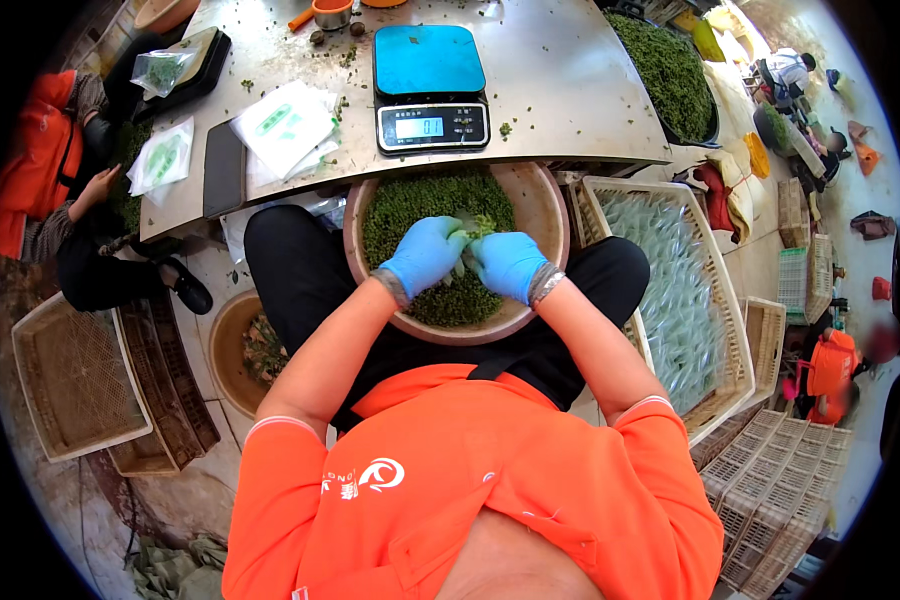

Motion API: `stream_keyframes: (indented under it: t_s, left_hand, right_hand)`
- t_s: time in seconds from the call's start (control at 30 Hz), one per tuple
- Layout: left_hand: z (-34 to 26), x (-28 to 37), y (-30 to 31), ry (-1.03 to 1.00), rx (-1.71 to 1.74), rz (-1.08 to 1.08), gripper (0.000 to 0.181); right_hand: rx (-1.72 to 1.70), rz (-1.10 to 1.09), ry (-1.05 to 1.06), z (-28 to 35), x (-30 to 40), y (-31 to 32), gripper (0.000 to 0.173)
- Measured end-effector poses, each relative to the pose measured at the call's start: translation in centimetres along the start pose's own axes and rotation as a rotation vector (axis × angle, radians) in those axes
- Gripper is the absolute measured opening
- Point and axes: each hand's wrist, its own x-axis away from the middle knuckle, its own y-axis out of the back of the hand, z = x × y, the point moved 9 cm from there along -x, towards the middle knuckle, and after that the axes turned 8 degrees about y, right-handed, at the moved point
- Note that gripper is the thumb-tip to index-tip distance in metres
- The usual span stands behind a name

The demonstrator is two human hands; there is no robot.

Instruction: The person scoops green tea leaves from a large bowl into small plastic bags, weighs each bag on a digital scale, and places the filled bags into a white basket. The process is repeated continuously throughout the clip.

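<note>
Both my hands wear blue gloves and meet over a round basin point(546, 225) between my knees. A heap of small green berries on stalks, like green peppercorns point(420, 199), fills much of the basin. My left hand point(424, 251) has its fingers closed on what looks like a clear plastic bag point(465, 219). Opposite it, my right hand point(508, 262) pinches the same bag, close to a pale green sprig point(484, 226) at its top. My fingers hide most of the bag, so how full it is cannot be seen.
On the metal table point(555, 90) ahead stand a digital scale point(430, 60) and flat printed bags point(285, 127). To my right, a crate point(731, 330) holds many clear packets point(667, 292). A brown basin point(229, 337) stands left. A co-worker point(41, 172) sits at far left.
</note>
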Motion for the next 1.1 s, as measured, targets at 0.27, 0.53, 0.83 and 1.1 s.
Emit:
stream_keyframes:
  t_s: [0.27, 0.53, 0.83, 1.1]
  left_hand:
    - [3.5, -0.9, -0.1, -0.270, 0.091, -0.186, 0.070]
    - [1.8, 1.1, 1.8, -0.221, 0.292, -0.091, 0.050]
    - [0.3, 0.6, 1.6, -0.292, 0.384, -0.081, 0.049]
    - [-0.6, 1.9, 1.2, -0.212, 0.115, -0.060, 0.059]
  right_hand:
    - [-0.270, -0.115, 0.185, 4.1, 0.3, 4.5, 0.030]
    - [-0.615, -0.437, 0.086, 1.0, 6.5, 12.7, 0.047]
    - [-0.211, -0.411, 0.152, 3.9, 4.4, 10.7, 0.037]
    - [-0.381, -0.148, 0.202, 3.0, 2.5, 7.3, 0.035]
